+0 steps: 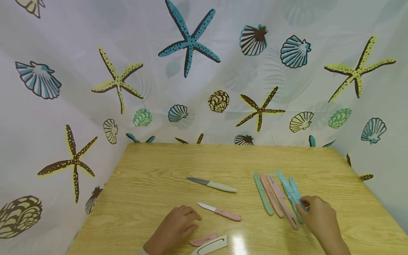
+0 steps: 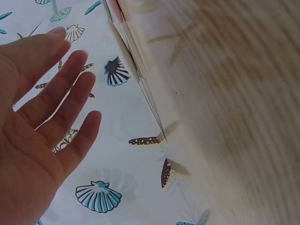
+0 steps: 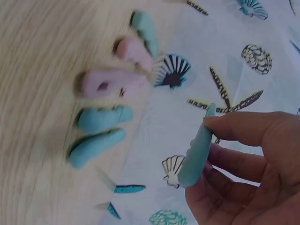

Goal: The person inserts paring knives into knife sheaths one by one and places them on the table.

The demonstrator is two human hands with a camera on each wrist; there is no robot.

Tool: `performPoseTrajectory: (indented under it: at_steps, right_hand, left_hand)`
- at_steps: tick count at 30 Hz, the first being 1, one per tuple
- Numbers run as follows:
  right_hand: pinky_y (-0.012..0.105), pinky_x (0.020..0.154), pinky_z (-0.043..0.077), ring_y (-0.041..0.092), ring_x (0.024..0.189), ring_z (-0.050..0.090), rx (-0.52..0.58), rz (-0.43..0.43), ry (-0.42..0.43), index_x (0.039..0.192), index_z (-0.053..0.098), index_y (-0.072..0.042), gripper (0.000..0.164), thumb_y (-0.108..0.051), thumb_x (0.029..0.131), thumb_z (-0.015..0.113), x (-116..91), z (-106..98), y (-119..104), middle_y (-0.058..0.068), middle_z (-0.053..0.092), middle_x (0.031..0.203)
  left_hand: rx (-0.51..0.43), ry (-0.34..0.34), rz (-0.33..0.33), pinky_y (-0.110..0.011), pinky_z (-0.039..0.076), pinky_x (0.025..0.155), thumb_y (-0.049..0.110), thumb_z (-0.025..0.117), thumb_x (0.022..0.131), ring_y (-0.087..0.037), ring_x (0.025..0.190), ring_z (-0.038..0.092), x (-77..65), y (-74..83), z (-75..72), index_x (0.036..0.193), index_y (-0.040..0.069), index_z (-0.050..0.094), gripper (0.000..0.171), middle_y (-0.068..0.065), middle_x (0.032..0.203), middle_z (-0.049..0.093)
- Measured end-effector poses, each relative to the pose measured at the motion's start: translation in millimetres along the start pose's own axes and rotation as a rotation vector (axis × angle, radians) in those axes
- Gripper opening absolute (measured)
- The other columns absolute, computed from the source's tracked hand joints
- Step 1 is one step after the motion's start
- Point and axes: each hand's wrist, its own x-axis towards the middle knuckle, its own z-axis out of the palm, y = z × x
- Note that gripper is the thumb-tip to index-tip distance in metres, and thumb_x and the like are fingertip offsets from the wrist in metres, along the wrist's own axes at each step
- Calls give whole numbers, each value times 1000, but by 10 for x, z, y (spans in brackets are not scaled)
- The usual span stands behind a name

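My right hand (image 1: 320, 216) bends over the near end of the blue knives at the right. In the right wrist view its thumb and fingers pinch a light blue knife (image 3: 197, 157) with a rounded end. My left hand (image 1: 175, 228) hovers with loose fingers, holding nothing. Ahead of it lies a small pink-handled knife (image 1: 223, 212) with a bare white blade. Close below its fingers are a pink blade cover (image 1: 204, 239) and a cream blade cover (image 1: 211, 245). Farther back lies a cream-handled knife (image 1: 220, 186), its grey blade pointing left.
Beside the right hand, a green knife (image 1: 264, 194), a pink knife (image 1: 272, 196), a longer pink knife (image 1: 283, 203) with slots and a blue knife (image 1: 288, 191) lie side by side on the wooden table (image 1: 153, 166). A shell-and-starfish cloth (image 1: 223, 78) hangs behind.
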Motion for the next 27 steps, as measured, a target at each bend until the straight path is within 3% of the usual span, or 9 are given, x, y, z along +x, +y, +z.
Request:
performPoseTrajectory:
  at_steps: [5, 10, 19, 27]
  right_hand:
    - [35, 49, 53, 25, 59, 63, -34, 103, -89, 95, 63, 18, 29, -10, 87, 66, 99, -82, 396, 26, 67, 82]
    - [43, 55, 53, 29, 64, 64, -49, 197, -196, 91, 64, 16, 29, -13, 88, 65, 184, -51, 654, 24, 67, 80]
    - [49, 61, 53, 35, 72, 64, -69, 284, -311, 91, 63, 16, 30, -14, 86, 64, 273, 26, 818, 26, 66, 84]
    - [48, 61, 53, 32, 70, 63, -75, 293, -353, 90, 62, 17, 30, -12, 85, 64, 315, 66, 871, 27, 65, 83]
  left_hand:
    - [-11, -118, -46, -32, 53, 80, 17, 72, 86, -8, 91, 61, -35, 12, -11, 101, 15, 73, 15, 8, 98, 67]
    - [-18, -217, -84, -29, 50, 76, 16, 68, 88, -6, 88, 59, -45, 14, -20, 102, 16, 73, 15, 9, 97, 67]
    - [-8, -262, -47, -25, 49, 73, 20, 72, 85, -5, 85, 59, -29, 44, 17, 102, 16, 73, 17, 8, 95, 67]
    - [-6, -337, -92, -24, 46, 69, 28, 74, 85, -1, 78, 55, -4, 95, 53, 96, 18, 73, 15, 12, 89, 67]
